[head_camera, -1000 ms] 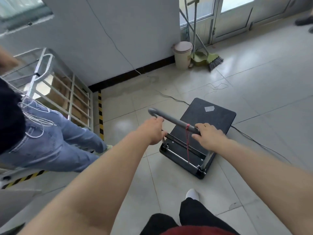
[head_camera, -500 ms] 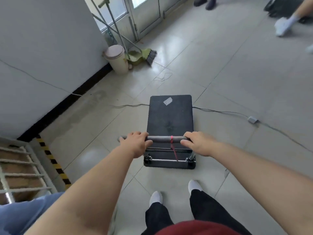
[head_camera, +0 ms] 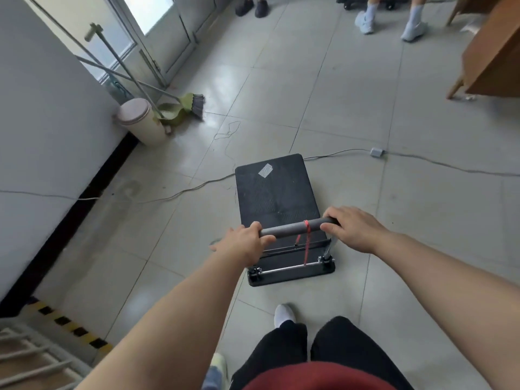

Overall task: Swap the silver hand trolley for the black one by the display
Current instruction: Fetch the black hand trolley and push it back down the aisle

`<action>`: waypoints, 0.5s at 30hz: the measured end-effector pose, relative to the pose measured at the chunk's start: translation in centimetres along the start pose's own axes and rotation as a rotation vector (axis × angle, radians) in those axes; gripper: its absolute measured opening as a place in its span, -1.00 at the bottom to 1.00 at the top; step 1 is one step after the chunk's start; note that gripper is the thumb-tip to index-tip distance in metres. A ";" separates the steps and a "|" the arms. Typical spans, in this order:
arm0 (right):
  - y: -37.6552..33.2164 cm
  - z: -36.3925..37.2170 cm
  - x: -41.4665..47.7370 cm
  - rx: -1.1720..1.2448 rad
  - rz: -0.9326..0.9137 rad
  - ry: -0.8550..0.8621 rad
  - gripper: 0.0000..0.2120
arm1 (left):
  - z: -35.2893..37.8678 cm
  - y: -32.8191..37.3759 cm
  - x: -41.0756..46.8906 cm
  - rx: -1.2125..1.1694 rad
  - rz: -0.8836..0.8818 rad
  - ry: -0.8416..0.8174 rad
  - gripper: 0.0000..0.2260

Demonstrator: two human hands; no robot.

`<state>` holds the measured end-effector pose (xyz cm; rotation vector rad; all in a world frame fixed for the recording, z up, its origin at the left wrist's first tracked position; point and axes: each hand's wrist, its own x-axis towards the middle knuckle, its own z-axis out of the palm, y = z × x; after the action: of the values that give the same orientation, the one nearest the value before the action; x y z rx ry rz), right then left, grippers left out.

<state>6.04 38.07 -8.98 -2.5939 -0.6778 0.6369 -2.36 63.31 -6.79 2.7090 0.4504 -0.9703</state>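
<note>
The black hand trolley (head_camera: 277,192) stands on the tiled floor in front of me, its flat deck bearing a small grey sticker. Its grey padded handle (head_camera: 289,228) runs crosswise, with a red string tied near its right end. My left hand (head_camera: 244,243) is closed around the handle's left end. My right hand (head_camera: 351,228) grips the right end. No silver trolley or display is in view.
A cable (head_camera: 180,192) with a small adapter (head_camera: 376,152) crosses the floor just beyond the deck. A bin (head_camera: 140,121), broom and dustpan (head_camera: 185,106) sit by the left wall. A wooden desk (head_camera: 495,54) is at the far right; people's feet (head_camera: 391,23) stand ahead. A metal rack (head_camera: 31,356) and striped tape are at the lower left.
I have swung the trolley to the right, away from the wall and rack, so it now points across the open floor. Both hands kept their hold on the handle.
</note>
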 end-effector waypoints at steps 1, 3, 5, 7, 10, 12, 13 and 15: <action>-0.1 0.3 -0.9 0.005 0.014 0.008 -0.79 | 0.2 0.1 -0.3 0.015 0.005 0.009 -0.61; 0.1 0.9 -2.8 0.008 0.042 0.022 -0.76 | 0.6 0.7 -0.9 0.044 0.031 0.003 -0.60; 0.5 1.4 -5.0 0.019 0.079 0.044 -0.75 | 1.0 1.6 -1.6 0.068 0.070 -0.001 -0.61; 1.1 1.6 -7.4 0.028 0.126 0.047 -0.74 | 1.6 3.1 -2.7 0.125 0.111 -0.012 -0.62; 2.2 2.0 -11.2 0.059 0.209 0.062 -0.72 | 2.7 5.8 -4.3 0.153 0.142 -0.005 -0.64; 3.2 2.2 -13.5 0.079 0.279 0.091 -0.72 | 3.3 7.9 -5.3 0.161 0.162 -0.006 -0.65; 3.7 2.2 -14.7 0.090 0.310 0.107 -0.72 | 3.7 8.9 -5.8 0.175 0.179 -0.007 -0.65; 4.6 2.5 -17.0 0.111 0.369 0.143 -0.74 | 4.5 10.9 -6.8 0.191 0.221 -0.005 -0.65</action>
<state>-6.87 25.90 -7.63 -2.6474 -0.1134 0.5688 -6.00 50.37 -4.63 2.8458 0.0556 -1.0035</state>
